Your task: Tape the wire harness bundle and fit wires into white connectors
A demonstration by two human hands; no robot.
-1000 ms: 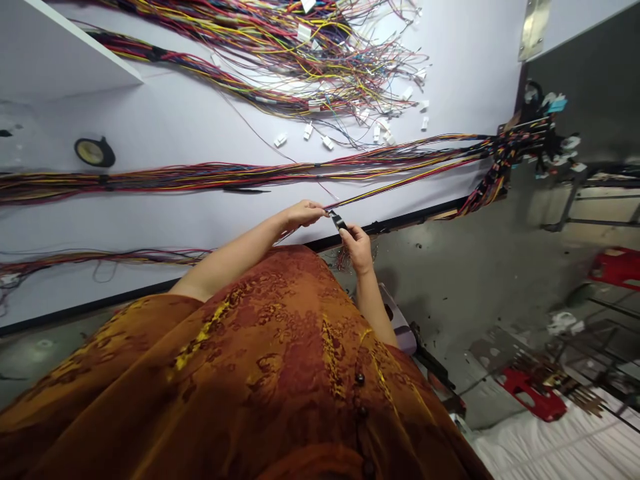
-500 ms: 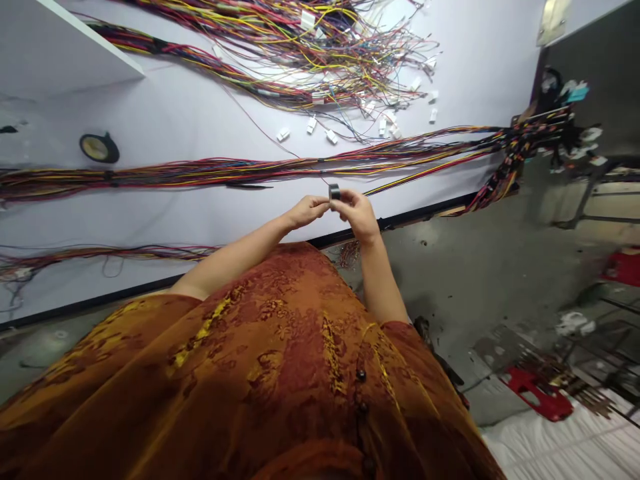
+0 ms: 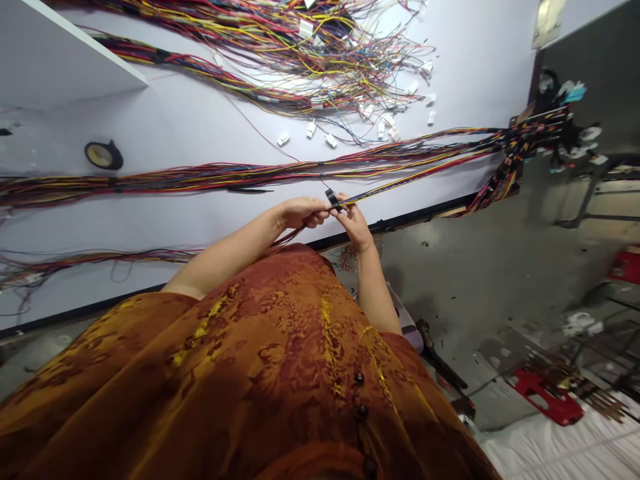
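Observation:
My left hand (image 3: 303, 211) is closed around a thin bundle of wires (image 3: 385, 189) that runs off to the right. Close beside it, my right hand (image 3: 354, 223) grips a small roll of black tape (image 3: 332, 197) against the same wires. Fingers of both hands meet at the tape, so where it touches the bundle is partly hidden. Loose wire ends (image 3: 290, 237) trail out below my left hand. Just beyond my hands, a long wire harness (image 3: 215, 177) lies across the white board (image 3: 200, 217).
Farther back lies a heap of coloured wires (image 3: 320, 73) with white connectors (image 3: 331, 141). Another tape roll (image 3: 103, 155) rests at the left. On the right, the harness's gathered end (image 3: 520, 137) overhangs the dark board edge (image 3: 415, 212). A white panel (image 3: 70, 60) juts in at upper left.
The wire bundle has come up into my hands and is now held with the tape against it. My left hand has closed around the wires; the tape roll has tilted.

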